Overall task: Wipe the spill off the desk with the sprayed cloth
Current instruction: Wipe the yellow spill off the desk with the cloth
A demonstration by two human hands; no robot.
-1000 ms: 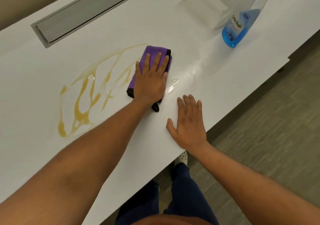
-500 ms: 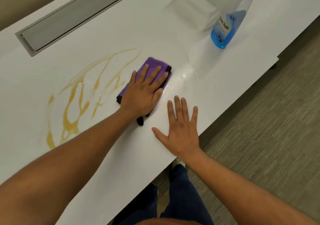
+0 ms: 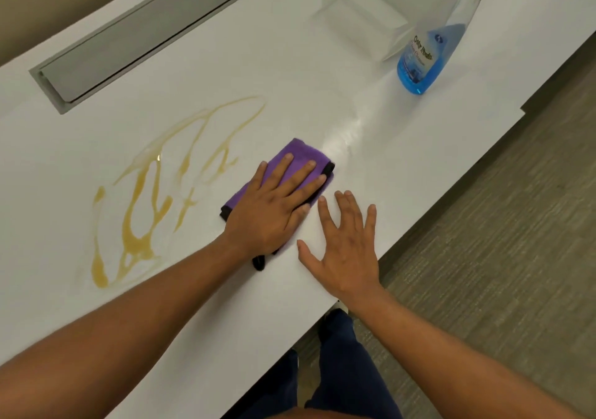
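An amber, syrupy spill (image 3: 145, 193) loops in streaks over the left half of the white desk (image 3: 290, 80). To its right lies a folded purple cloth (image 3: 301, 154) with a black edge, clear of the streaks. My left hand (image 3: 274, 205) presses flat on the cloth with fingers spread and covers most of it. Just beside it, my right hand (image 3: 345, 251) rests palm down on the bare desk near the front edge, holding nothing.
A spray bottle (image 3: 422, 60) with blue liquid stands at the back right, beside a clear plastic container (image 3: 358, 22). A grey metal cable hatch (image 3: 138, 38) is set into the desk at the back left. The desk's front edge drops to carpet (image 3: 500, 225) on the right.
My left hand slid the cloth off the spill's right end, toward me and the right hand. The small clear puddle beside the cloth is gone. My right hand stayed flat.
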